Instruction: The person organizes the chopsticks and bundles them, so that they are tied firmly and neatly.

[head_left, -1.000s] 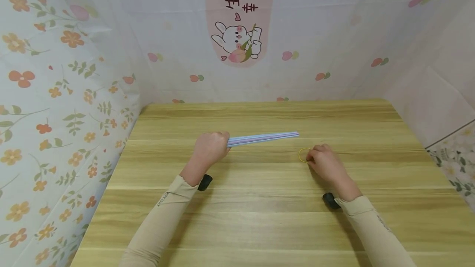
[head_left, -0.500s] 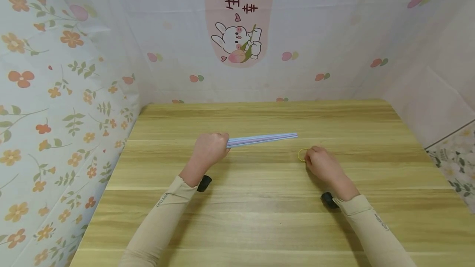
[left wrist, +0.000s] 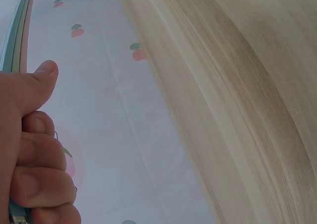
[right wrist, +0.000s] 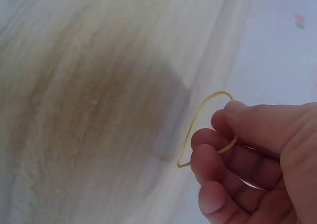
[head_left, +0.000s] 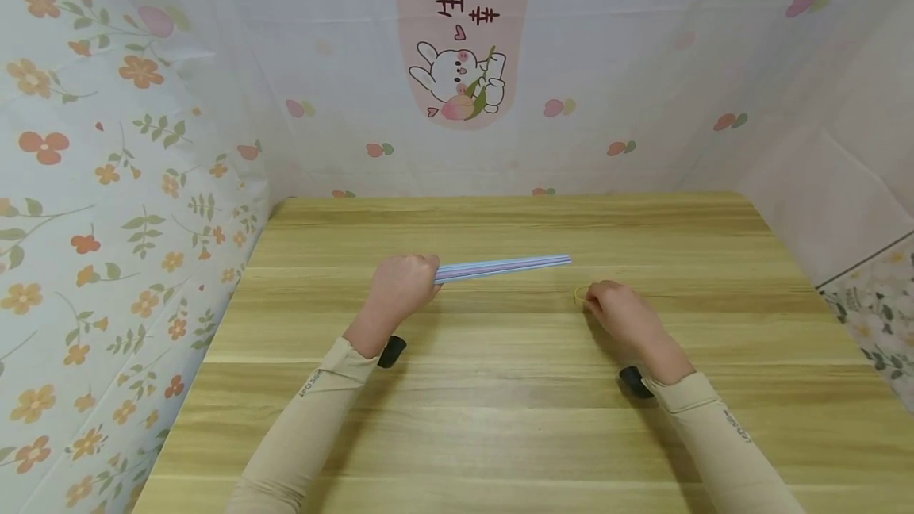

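Observation:
In the head view, my left hand (head_left: pixel 403 284) grips a bundle of pastel blue and pink chopsticks (head_left: pixel 503 268) at one end. Their free ends point right across the table. The left wrist view shows the fingers curled round the bundle (left wrist: pixel 20 33), thumb along it. To the right, my right hand (head_left: pixel 627 314) pinches a thin yellow rubber band (head_left: pixel 577 296) between thumb and fingers. In the right wrist view the rubber band (right wrist: pixel 190 130) hangs as a loose, elongated loop beside the fingertips. A gap separates the band from the chopsticks' tips.
A wood-grain table (head_left: pixel 493 419) lies under both hands. Behind it hangs a white curtain (head_left: pixel 628 62) with a printed rabbit, and a floral curtain (head_left: pixel 143 220) borders the left side. A black wrist device (head_left: pixel 635 381) sits under the right wrist.
The yellow loop has gone from round to narrower in the head view as the right fingers shift on it. The right hand has drifted slightly left; the left hand and chopsticks barely move.

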`<state>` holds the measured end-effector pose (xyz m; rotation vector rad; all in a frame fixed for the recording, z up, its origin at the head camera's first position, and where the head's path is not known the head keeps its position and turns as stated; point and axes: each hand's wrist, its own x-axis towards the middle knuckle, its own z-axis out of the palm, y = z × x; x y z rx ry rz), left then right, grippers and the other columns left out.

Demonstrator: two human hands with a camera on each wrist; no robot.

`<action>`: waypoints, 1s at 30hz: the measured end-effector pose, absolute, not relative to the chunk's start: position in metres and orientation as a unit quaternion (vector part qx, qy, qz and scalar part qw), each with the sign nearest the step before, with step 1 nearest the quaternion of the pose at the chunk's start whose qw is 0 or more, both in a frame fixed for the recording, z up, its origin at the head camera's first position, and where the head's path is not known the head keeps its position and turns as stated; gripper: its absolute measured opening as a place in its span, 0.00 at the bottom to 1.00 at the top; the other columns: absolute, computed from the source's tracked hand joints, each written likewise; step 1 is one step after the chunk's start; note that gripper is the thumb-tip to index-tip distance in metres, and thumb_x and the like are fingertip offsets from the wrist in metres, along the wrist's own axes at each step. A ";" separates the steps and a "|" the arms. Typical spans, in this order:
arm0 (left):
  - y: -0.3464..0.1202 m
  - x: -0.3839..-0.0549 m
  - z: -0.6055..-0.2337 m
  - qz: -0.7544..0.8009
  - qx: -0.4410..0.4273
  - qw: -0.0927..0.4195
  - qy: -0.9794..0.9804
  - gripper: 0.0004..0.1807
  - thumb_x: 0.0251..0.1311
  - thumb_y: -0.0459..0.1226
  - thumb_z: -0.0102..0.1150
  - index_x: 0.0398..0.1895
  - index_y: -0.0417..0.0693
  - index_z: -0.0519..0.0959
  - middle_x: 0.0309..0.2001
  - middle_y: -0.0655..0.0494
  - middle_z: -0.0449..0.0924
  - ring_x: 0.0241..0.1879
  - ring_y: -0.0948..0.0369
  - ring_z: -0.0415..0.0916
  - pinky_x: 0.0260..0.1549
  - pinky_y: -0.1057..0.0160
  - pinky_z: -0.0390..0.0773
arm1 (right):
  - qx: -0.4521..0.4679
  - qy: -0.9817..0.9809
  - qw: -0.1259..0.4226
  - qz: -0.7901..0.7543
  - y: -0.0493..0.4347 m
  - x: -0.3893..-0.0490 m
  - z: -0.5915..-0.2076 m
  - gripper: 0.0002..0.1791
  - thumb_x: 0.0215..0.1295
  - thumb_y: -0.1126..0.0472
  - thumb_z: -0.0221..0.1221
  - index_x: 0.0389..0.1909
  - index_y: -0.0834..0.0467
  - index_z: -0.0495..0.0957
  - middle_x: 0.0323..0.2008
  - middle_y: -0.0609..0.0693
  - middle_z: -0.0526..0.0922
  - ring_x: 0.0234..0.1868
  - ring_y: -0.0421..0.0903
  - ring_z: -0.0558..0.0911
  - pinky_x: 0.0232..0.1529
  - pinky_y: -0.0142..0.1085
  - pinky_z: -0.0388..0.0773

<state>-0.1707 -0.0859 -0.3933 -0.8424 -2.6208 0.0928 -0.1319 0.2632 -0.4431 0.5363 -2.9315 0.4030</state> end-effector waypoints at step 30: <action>-0.087 -0.169 -0.394 0.039 -0.301 0.179 -0.936 0.17 0.54 0.46 0.68 0.19 0.48 0.72 0.13 0.61 0.62 0.13 0.67 0.50 0.10 0.70 0.53 | 0.088 -0.957 0.122 0.248 0.254 -0.130 -0.428 0.06 0.66 0.66 0.56 0.37 0.65 0.79 0.21 0.52 0.81 0.20 0.41 0.74 0.23 0.32 0.68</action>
